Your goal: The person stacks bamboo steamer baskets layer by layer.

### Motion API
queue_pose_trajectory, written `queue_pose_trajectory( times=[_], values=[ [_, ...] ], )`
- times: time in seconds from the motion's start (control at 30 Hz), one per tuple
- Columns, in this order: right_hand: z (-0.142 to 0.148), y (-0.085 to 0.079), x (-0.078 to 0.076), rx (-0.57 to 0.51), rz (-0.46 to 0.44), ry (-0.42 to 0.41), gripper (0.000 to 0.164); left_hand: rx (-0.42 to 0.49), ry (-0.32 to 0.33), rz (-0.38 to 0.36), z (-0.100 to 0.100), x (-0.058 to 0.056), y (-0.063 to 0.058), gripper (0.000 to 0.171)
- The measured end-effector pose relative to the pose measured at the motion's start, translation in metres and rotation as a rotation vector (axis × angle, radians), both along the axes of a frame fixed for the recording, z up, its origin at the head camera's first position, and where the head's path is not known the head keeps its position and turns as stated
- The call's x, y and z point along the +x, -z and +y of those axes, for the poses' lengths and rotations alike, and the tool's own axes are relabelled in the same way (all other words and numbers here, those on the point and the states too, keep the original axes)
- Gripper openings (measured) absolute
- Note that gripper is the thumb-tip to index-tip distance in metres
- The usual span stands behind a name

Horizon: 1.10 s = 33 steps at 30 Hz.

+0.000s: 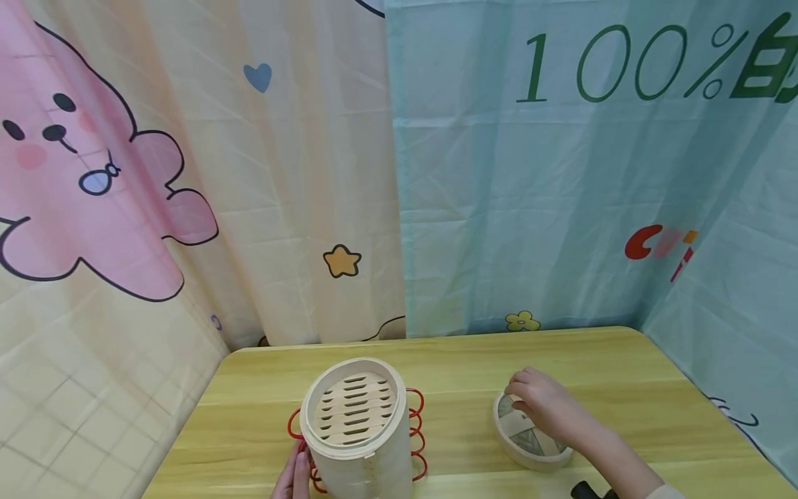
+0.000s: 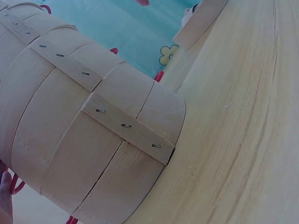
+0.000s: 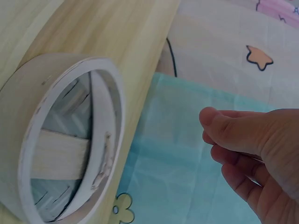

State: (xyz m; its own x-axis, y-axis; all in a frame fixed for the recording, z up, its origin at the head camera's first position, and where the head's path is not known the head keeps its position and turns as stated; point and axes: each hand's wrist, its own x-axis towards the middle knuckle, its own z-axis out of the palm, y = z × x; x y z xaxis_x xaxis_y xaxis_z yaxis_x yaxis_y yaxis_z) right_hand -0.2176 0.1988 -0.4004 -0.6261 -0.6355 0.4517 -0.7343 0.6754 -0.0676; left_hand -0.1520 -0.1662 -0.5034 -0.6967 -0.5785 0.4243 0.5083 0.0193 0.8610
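Note:
A tall stack of round bamboo steamer baskets point(image 1: 361, 443) stands at the table's middle, with a slatted top tier and red loop handles on its sides. My left hand point(image 1: 293, 475) holds the stack's left side by a red handle point(image 1: 294, 424); most of this hand is below the head view. Stapled seams of the stack point(image 2: 70, 135) fill the left wrist view. To the right lies a round bamboo steamer lid point(image 1: 530, 461), its hollow inside facing up. My right hand point(image 1: 545, 409) hovers over it, fingers loosely bent and holding nothing; the right wrist view shows it apart from the lid point(image 3: 60, 154).
A wood-grain table point(image 1: 461, 360) lies beneath everything. Behind it and along both sides hang printed curtains point(image 1: 312, 173). Close to my right forearm, a black object point(image 1: 586, 491) shows partly at the bottom edge; its kind cannot be told.

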Motion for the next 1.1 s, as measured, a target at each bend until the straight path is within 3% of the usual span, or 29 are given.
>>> queue_pose_trajectory(
  times=[0.13,0.4,0.77,1.1],
  values=[
    [0.008,0.008,-0.004,0.046,-0.031,0.063,0.025,-0.017,-0.026,-0.025,-0.002,-0.003,0.007,0.030],
    [0.022,0.022,-0.006,0.091,-0.113,0.119,0.024,-0.003,0.010,0.004,-0.004,-0.003,0.010,0.033],
    [0.032,0.036,-0.010,0.101,-0.156,0.075,0.014,-0.009,0.008,0.074,-0.005,-0.005,0.011,0.038],
    [0.036,0.046,-0.012,0.063,-0.140,0.096,0.012,0.003,0.007,0.054,0.000,-0.001,0.003,0.034]
  ],
)
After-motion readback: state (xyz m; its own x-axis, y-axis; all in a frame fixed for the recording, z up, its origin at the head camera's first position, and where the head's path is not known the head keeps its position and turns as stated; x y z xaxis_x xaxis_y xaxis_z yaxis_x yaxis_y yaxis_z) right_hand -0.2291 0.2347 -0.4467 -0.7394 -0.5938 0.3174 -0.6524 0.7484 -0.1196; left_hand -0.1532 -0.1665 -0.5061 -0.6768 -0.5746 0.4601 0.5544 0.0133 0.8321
